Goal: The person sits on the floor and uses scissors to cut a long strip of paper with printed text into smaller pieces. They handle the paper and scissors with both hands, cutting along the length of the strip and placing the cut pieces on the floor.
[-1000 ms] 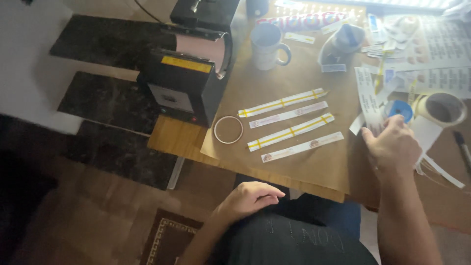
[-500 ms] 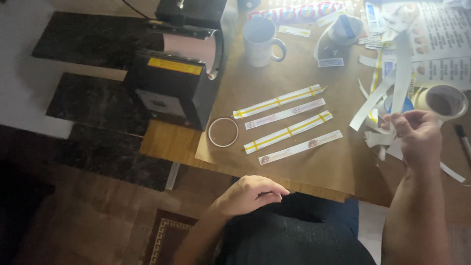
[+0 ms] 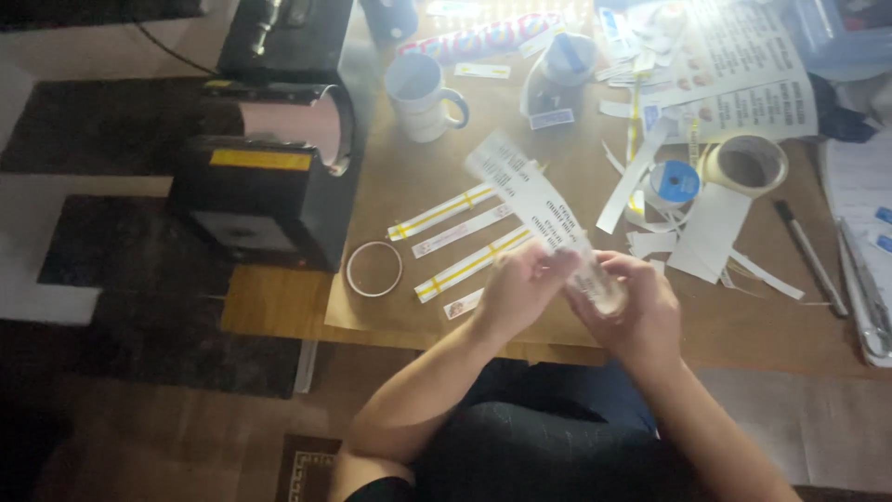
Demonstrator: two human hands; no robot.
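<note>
table [image 3: 743,325] | brown paper [image 3: 409,186] | mug [image 3: 420,93] | tape roll [image 3: 745,164] | pen [image 3: 810,257]

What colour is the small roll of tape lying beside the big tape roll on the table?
Blue, with a white core: the small tape roll, seen in the head view.

On the table [image 3: 743,325] I see a black press machine [image 3: 265,186] at the left, a white mug [image 3: 420,96] behind it, a thin ring [image 3: 373,269], a masking-tape roll [image 3: 745,165], a small blue spool [image 3: 675,180] and a pen [image 3: 810,257].

white printed paper strip [image 3: 528,191], tilted, blurred, held
</note>
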